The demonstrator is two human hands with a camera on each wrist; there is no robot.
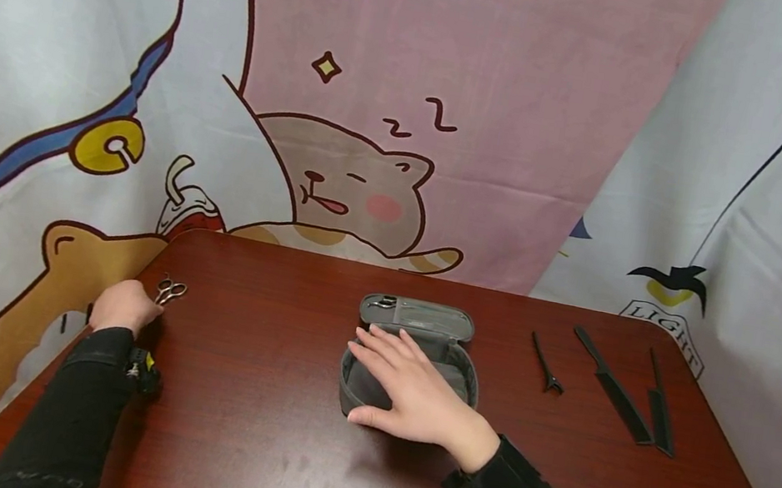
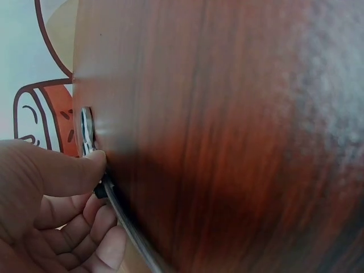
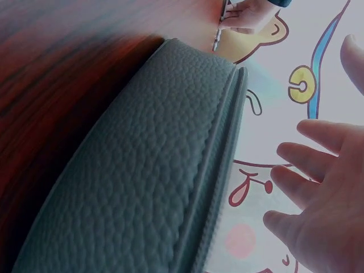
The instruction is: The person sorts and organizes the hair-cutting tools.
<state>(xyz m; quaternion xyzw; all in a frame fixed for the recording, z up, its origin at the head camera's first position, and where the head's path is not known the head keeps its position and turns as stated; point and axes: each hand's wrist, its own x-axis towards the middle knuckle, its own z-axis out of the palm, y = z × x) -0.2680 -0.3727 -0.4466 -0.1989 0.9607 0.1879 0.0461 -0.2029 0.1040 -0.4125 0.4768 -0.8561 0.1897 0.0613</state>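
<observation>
At the left edge of the table my left hand point(image 1: 124, 307) pinches a pair of silver scissors point(image 1: 170, 291) between thumb and fingers. In the left wrist view the finger loops of the scissors point(image 2: 87, 128) point away from the hand, and a long metal part runs down beside the curled fingers. My right hand point(image 1: 414, 395) hovers over a grey zip case point(image 1: 347, 394), fingers spread and holding nothing. The lid of the case stands open at the back, with a small metal item point(image 1: 384, 302) in its left part. The hand partly hides the inside. Pebbled material covers the case's outer wall point(image 3: 131, 153).
Right of the case lie a black hair clip point(image 1: 547, 364), a long black comb point(image 1: 616, 387) and a smaller black comb point(image 1: 661, 407). The brown table point(image 1: 243, 424) ends at a cartoon-printed cloth point(image 1: 500, 125) behind and at both sides.
</observation>
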